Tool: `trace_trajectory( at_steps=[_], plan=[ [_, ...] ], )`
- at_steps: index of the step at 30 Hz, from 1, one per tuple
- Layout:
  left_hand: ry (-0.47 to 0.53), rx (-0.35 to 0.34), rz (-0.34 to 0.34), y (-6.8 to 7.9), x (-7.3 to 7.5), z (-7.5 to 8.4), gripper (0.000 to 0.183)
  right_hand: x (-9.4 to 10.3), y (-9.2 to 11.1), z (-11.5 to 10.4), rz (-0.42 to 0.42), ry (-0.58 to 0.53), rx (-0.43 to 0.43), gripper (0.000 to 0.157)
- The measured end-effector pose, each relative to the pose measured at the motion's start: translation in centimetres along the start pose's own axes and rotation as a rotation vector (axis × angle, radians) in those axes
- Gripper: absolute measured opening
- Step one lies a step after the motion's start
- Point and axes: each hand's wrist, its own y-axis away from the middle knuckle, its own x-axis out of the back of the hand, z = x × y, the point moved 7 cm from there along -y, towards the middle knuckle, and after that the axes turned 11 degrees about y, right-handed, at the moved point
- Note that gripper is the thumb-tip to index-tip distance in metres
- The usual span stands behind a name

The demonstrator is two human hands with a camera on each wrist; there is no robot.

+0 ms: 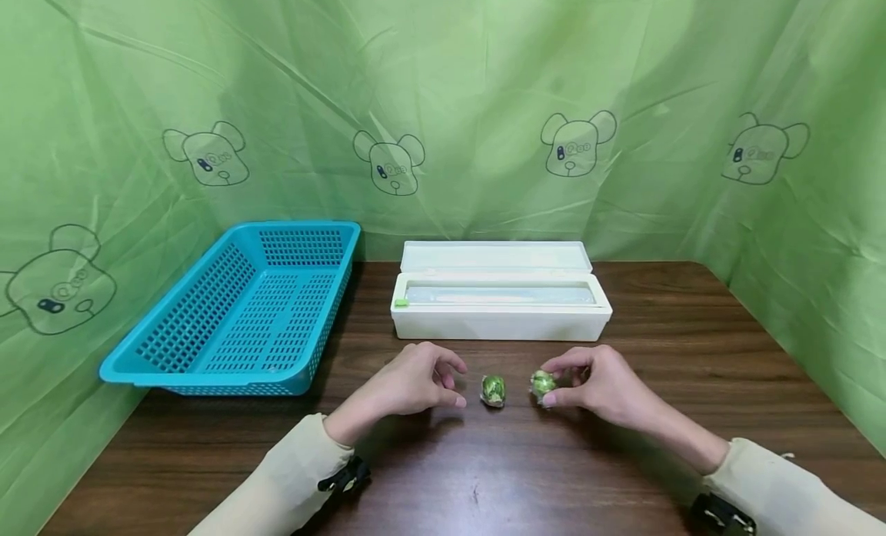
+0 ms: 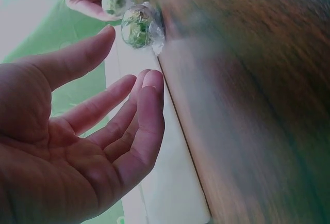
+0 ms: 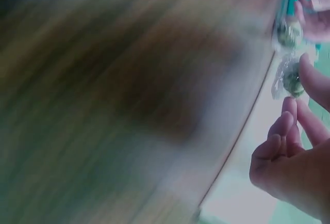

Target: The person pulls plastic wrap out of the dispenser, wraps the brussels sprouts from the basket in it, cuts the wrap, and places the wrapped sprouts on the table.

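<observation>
Two small Brussels sprouts wrapped in clear plastic film are in front of me. One wrapped sprout (image 1: 494, 391) rests on the dark wooden table, just right of my left hand (image 1: 415, 378). That hand's fingers are loosely bent and hold nothing; in the left wrist view its thumb tip points at the sprout (image 2: 138, 27). My right hand (image 1: 598, 382) pinches the other wrapped sprout (image 1: 543, 384) between thumb and fingertips. Loose film sticks out from this sprout (image 3: 293, 79) in the right wrist view.
Behind the hands stands a white cling film dispenser (image 1: 498, 323), its lid up and a green slider at its left end. A blue perforated basket (image 1: 304, 378) sits at the left. Green sheeting (image 1: 477, 190) with bear-head outlines hangs behind and at both sides.
</observation>
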Motion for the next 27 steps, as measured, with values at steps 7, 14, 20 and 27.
trace_trajectory(
  at_steps=[7,14,20,27],
  plan=[
    [0.002,-0.008,-0.003,-0.2,0.0,0.2,0.039,-1.6,-0.7,-1.0,0.001,0.02,-0.004,0.035],
    [0.007,-0.012,-0.006,-0.1,-0.1,0.3,0.039,-2.3,-0.8,-0.5,-0.026,0.047,-0.063,0.037],
    [0.004,0.004,0.001,-0.1,0.1,0.0,0.039,-2.2,-1.0,-0.6,-0.036,0.048,-0.056,0.039],
    [0.018,-0.02,0.004,0.0,0.2,0.1,0.036,-1.7,-0.9,-0.8,-0.019,0.074,-0.028,0.044]
  ],
)
